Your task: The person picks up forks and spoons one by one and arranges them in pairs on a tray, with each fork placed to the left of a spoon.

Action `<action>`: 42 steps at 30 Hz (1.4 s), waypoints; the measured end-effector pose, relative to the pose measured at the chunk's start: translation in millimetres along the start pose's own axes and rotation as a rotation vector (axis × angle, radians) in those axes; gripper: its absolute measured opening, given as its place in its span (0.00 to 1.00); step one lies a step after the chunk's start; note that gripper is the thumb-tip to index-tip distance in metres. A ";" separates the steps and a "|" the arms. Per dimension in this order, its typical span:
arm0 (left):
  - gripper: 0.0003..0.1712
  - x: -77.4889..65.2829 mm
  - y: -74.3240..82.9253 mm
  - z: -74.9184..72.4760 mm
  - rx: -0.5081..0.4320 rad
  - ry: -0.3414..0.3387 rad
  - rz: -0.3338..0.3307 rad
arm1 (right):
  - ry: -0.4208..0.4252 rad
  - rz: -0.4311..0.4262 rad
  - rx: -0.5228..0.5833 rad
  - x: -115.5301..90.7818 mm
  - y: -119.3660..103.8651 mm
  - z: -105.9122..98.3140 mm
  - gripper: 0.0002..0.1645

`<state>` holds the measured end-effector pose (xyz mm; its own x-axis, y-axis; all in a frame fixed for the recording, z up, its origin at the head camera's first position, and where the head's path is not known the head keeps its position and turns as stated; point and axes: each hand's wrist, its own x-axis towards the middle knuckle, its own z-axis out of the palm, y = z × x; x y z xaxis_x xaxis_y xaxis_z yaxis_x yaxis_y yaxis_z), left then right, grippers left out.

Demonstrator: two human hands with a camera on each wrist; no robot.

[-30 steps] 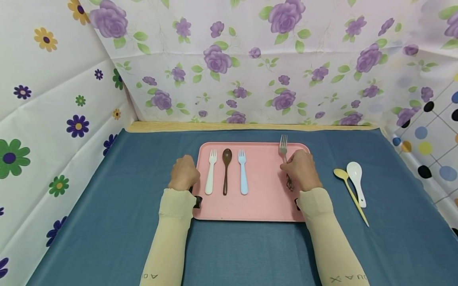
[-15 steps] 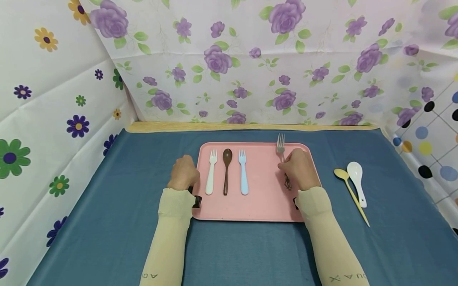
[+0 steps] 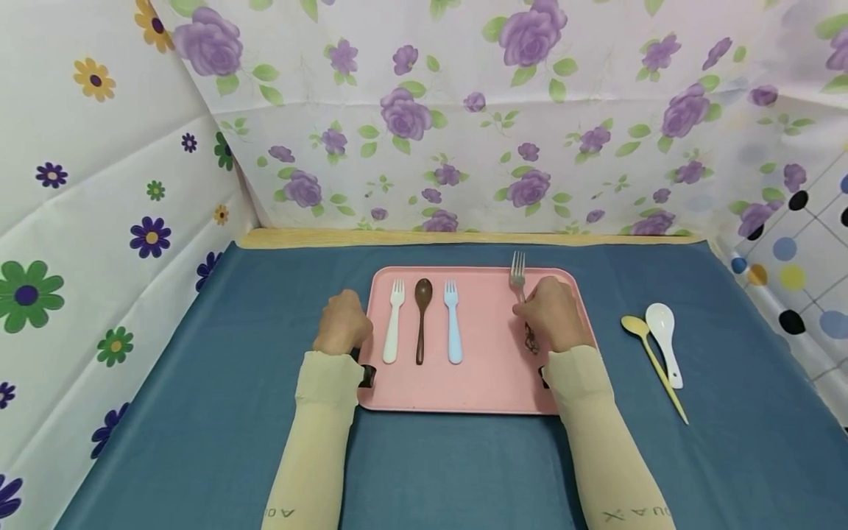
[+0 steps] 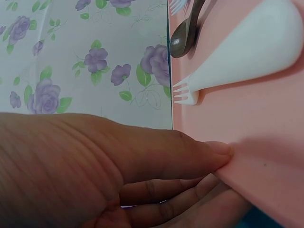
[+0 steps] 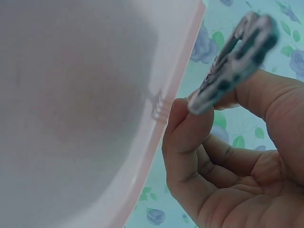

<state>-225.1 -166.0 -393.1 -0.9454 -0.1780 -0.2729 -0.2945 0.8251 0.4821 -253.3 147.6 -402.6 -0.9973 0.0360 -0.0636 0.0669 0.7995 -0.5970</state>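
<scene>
My left hand (image 3: 342,324) grips the left rim of a pink tray (image 3: 457,390). In the left wrist view the thumb (image 4: 190,154) lies on top of the rim and the other fingers are under it. Over the tray's right part, my right hand (image 3: 555,316) pinches a metal fork (image 3: 518,271) by its handle, tines pointing to the far side. The ornate openwork handle end (image 5: 237,59) sticks out past the fingers in the right wrist view. On the tray's left half lie a white fork (image 3: 393,324), a dark brown spoon (image 3: 420,316) and a light blue fork (image 3: 453,324), side by side.
Right of the tray, a yellow spoon (image 3: 652,361) and a white spoon (image 3: 665,342) lie close together on the blue tablecloth (image 3: 205,412). A flowered curtain (image 3: 464,162) stands behind the table, with patterned sheets along both sides.
My right hand has shifted slightly left with the metal fork. The left hand keeps its grip on the tray rim, and the head view has tipped a little.
</scene>
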 end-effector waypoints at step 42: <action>0.10 1.1 -1.4 1.3 0.019 0.014 -0.019 | -0.019 0.015 0.026 0.1 -12.5 23.9 0.12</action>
<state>-225.5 -166.7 -395.2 -0.9414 -0.2015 -0.2703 -0.3103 0.8314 0.4609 -253.5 123.3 -414.3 -0.9955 0.0359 -0.0879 0.0827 0.7833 -0.6161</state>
